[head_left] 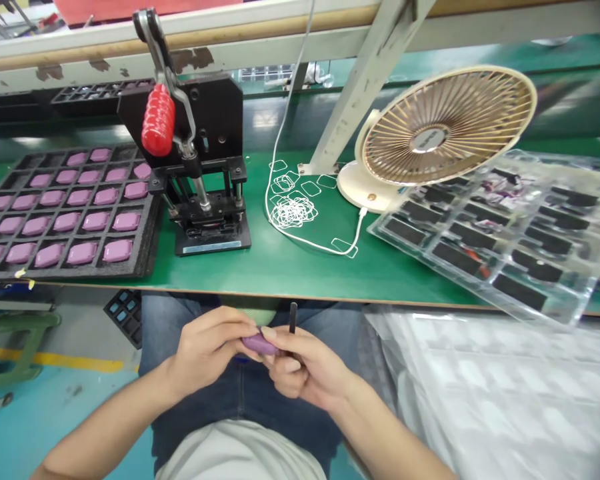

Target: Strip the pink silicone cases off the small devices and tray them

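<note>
Over my lap, below the table edge, my left hand pinches a small purple part between thumb and fingers. My right hand touches the same part from the right and also grips a thin black tool that points upward. Both hands have their fingers curled closed.
On the green table stand a black hand press with a red handle, a black tray of purple parts at left, thin white rings, a beige fan and a clear tray of black parts. Plastic sheeting lies at right.
</note>
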